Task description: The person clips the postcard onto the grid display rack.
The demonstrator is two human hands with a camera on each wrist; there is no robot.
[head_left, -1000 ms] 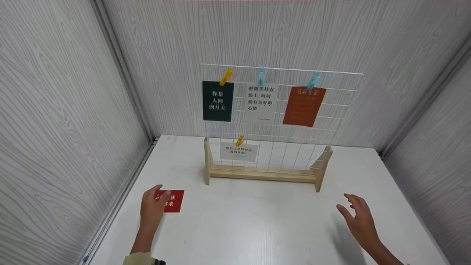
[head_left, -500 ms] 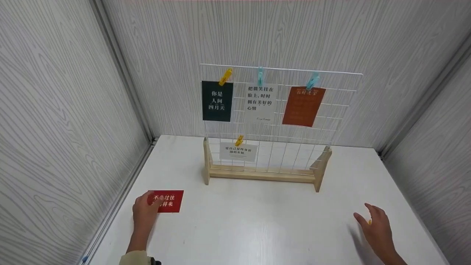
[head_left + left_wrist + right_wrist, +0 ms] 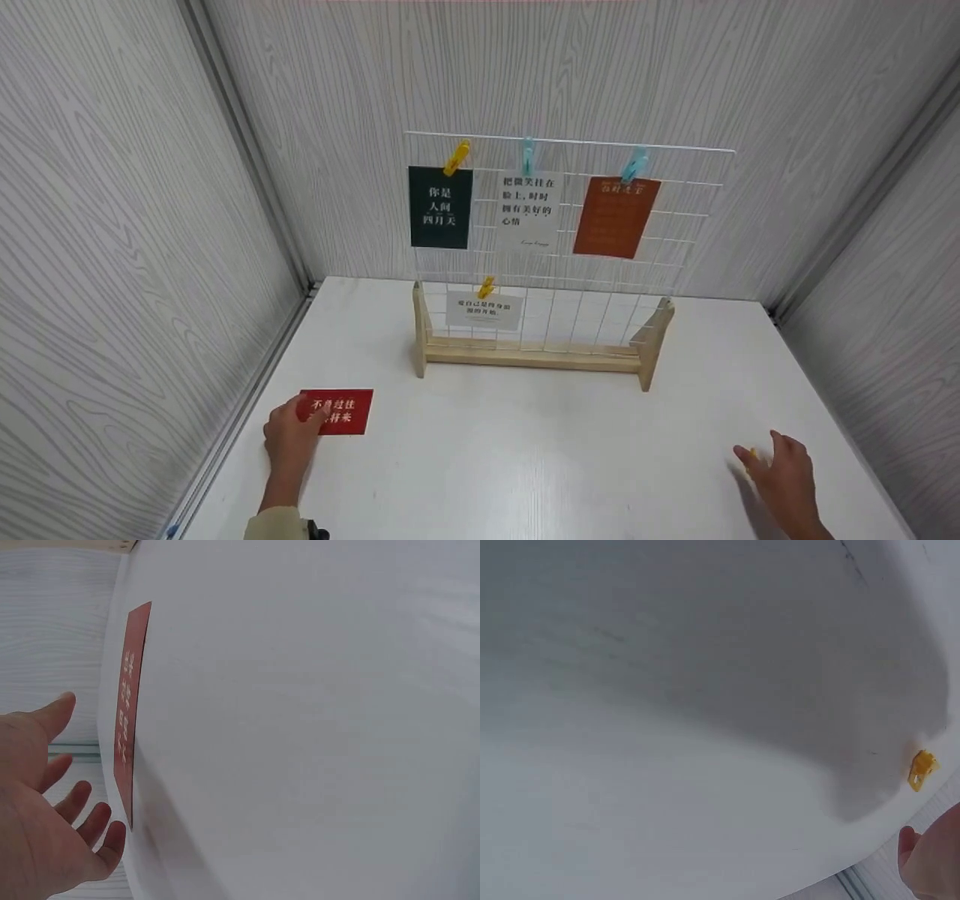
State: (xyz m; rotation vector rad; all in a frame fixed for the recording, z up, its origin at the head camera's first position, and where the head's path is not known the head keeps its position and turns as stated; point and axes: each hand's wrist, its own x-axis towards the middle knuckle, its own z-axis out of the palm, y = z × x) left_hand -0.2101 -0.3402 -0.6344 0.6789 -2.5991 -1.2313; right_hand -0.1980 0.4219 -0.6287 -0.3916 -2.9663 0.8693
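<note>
A red card (image 3: 349,411) with white characters lies flat on the table at the left. My left hand (image 3: 287,439) is over its left end; in the left wrist view the thumb and the loosely bent fingers (image 3: 75,802) are apart, with nothing held between them. On the right, a small yellow clip (image 3: 922,769) lies on the table. Right by the clip is my right hand (image 3: 786,474), thumb and fingers apart; the head view shows just a bit of yellow behind the thumb. Only part of that hand appears in the right wrist view.
A white wire grid (image 3: 690,212) stands in a wooden base (image 3: 532,360) at the back. Clips fasten a dark green card (image 3: 440,232), a white card (image 3: 529,231), an orange card (image 3: 615,225) and a small white card (image 3: 484,319) to it. Walls surround the table.
My left hand has moved left and slightly down, uncovering more of the red card. My right hand has moved right and towards me, to the yellow clip.
</note>
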